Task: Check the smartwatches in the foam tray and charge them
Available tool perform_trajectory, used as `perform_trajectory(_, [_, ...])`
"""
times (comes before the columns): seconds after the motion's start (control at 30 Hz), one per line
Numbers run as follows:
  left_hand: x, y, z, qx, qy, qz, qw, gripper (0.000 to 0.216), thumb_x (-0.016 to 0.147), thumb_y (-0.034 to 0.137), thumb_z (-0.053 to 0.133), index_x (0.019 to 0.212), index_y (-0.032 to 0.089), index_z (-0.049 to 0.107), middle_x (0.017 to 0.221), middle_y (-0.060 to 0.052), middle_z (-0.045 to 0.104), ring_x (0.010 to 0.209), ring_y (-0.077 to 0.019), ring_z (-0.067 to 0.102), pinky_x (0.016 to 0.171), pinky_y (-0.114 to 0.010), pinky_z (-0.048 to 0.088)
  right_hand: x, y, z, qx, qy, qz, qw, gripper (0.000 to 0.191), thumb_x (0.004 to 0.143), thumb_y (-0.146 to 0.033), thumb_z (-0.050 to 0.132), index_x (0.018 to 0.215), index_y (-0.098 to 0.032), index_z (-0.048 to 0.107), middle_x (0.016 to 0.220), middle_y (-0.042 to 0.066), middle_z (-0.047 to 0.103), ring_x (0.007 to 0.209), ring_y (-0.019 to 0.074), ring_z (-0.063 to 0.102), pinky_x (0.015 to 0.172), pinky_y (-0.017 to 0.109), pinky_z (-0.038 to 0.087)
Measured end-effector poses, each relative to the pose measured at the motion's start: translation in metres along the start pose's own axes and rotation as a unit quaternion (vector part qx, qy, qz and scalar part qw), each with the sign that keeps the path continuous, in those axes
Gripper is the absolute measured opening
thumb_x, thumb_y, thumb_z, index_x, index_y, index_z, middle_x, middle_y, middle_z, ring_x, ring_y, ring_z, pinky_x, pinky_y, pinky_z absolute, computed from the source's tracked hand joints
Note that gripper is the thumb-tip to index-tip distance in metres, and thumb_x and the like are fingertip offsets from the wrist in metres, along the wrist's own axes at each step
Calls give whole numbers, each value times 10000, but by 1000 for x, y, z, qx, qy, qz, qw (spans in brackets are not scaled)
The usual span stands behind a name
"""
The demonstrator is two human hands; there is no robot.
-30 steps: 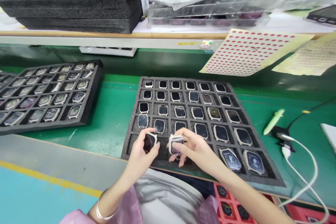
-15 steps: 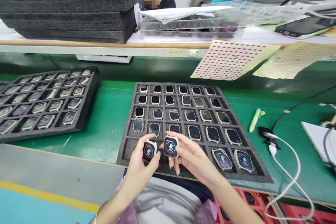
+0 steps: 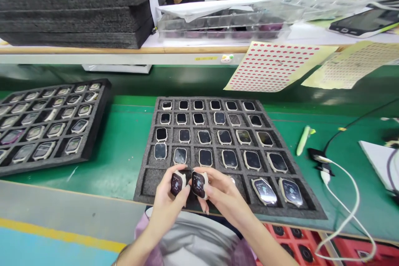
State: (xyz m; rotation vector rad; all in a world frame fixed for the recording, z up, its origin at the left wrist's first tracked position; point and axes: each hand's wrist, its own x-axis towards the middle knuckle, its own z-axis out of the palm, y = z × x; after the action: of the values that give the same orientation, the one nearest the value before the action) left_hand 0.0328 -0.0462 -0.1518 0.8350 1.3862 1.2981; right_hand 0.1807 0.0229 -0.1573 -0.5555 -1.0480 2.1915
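My left hand is closed around a smartwatch with a pale case and a lit face. In my right hand a second smartwatch is gripped between thumb and fingers, its lit screen turned to the left. The two watches are side by side, close together, over the near edge of a dark foam tray. Strapless watches lie face up in most of the tray's compartments. In the near row at the right, two watches have lit screens; the others show dark screens.
A second foam tray of watches sits tilted at the left. Stacked black foam and clear plastic trays occupy the shelf, with a phone at right. Sticker sheets hang down. A green-handled tool and a white cable lie right.
The right-hand watch has turned, so its screen now faces more to the left, and it has come nearer the left-hand watch. The view has shifted slightly.
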Motion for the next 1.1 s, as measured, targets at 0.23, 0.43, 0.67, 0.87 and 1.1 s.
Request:
perform_trajectory(0.23, [1,-2,-2,1,-20,-10,1000,336,833,249,555,1153,198,467,685,57,466,439,-45,324,404,-170,269,0,-2,1,-6,4,1,1000,340,811,-313,711,1130,-212,647,800,30,608,487,98,551,435,215,467])
perform_trajectory(0.43, [0,-4,-4,17,-24,-15,999,325,805,247,577,1116,192,497,637,60,453,447,-64,330,419,-184,272,0,-2,1,-14,11,8,1000,331,802,-315,717,1109,-207,660,783,32,600,494,105,530,417,222,465])
perform_trajectory(0.67, [0,-3,-5,47,-12,5,999,283,786,198,566,1064,185,514,706,39,502,483,-67,380,466,-184,328,-1,0,0,-13,13,9,1000,325,813,-307,706,1119,-209,653,800,29,596,492,101,542,423,217,464])
perform_trajectory(0.87, [0,-4,-6,16,-20,-9,1000,340,798,242,568,1122,190,477,579,82,413,413,-62,315,405,-183,272,-1,0,0,-31,16,8,999,361,809,-327,709,1139,-202,634,811,35,601,494,106,542,422,232,471])
perform_trajectory(1.1, [-1,-3,-5,15,-15,-11,1000,323,791,223,566,1101,198,478,584,83,386,432,-69,324,416,-183,284,-1,-1,-2,-45,3,5,999,341,821,-318,693,1137,-203,637,818,41,613,490,113,556,432,233,466])
